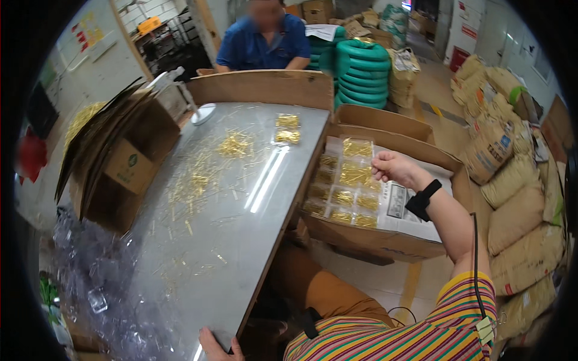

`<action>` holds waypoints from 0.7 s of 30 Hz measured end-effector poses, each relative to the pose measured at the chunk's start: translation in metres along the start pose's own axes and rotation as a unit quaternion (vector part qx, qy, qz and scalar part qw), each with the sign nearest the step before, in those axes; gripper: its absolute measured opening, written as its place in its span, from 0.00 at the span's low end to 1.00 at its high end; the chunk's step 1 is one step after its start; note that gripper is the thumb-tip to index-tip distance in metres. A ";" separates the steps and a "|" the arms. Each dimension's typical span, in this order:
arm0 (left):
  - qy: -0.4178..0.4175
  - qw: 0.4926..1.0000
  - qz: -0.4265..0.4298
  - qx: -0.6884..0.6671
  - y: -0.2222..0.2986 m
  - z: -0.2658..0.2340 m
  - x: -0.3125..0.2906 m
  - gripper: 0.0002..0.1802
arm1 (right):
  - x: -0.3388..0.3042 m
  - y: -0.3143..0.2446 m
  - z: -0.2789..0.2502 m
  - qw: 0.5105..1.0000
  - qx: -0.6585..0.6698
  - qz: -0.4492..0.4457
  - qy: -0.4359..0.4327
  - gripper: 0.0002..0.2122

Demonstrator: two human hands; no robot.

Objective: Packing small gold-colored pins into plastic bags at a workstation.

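My right hand (392,168) reaches out over an open cardboard box (385,237) at the table's right side and pinches a clear bag of gold pins (357,148) at the far end of the rows. Several such bags (344,197) lie in rows inside the box on newspaper (402,207). My left hand (218,348) rests on the near edge of the grey table (235,240), fingers curled over the rim, holding nothing. Loose gold pins (233,145) are scattered on the table, and two filled bags (287,129) lie near its far edge.
A person in a blue shirt (263,42) sits behind a wooden board (265,87) at the table's far end. Cardboard boxes (123,162) and clear plastic bags (102,283) stand at the left. Green hose coils (361,72) and stacked sacks (512,198) fill the right.
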State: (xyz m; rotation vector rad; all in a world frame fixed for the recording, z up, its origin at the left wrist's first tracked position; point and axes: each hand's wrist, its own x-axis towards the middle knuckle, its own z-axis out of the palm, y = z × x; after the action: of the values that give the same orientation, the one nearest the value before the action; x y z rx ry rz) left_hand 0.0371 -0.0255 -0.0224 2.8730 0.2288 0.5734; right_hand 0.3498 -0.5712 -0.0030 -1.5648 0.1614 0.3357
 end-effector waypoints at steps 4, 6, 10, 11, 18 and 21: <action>-0.004 1.000 -0.017 -0.005 0.007 -0.005 0.002 0.35 | -0.048 0.028 -0.077 0.998 -0.009 0.029 0.060 0.08; -0.002 1.000 -0.009 -0.011 0.008 -0.006 0.004 0.34 | -0.073 0.045 -0.106 0.995 -0.011 0.051 0.081 0.08; -0.008 1.000 -0.004 0.010 0.005 -0.004 0.003 0.34 | -0.097 0.096 -0.129 0.988 -0.007 0.117 0.101 0.09; -0.012 1.000 -0.007 0.011 0.006 -0.004 0.004 0.34 | -0.101 0.105 -0.128 0.985 -0.014 0.140 0.099 0.09; -0.028 0.999 -0.013 0.020 0.004 -0.005 0.004 0.34 | -0.086 0.159 -0.113 0.976 -0.012 0.214 0.051 0.09; -0.029 0.999 -0.015 0.016 0.003 -0.004 0.002 0.34 | -0.075 0.175 -0.107 0.973 -0.019 0.230 0.027 0.10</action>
State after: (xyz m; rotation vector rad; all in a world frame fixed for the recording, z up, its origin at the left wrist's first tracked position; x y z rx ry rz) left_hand 0.0377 -0.0272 -0.0171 2.9072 0.2726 0.4837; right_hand 0.2369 -0.6904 -0.1472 -1.5665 0.5676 0.6604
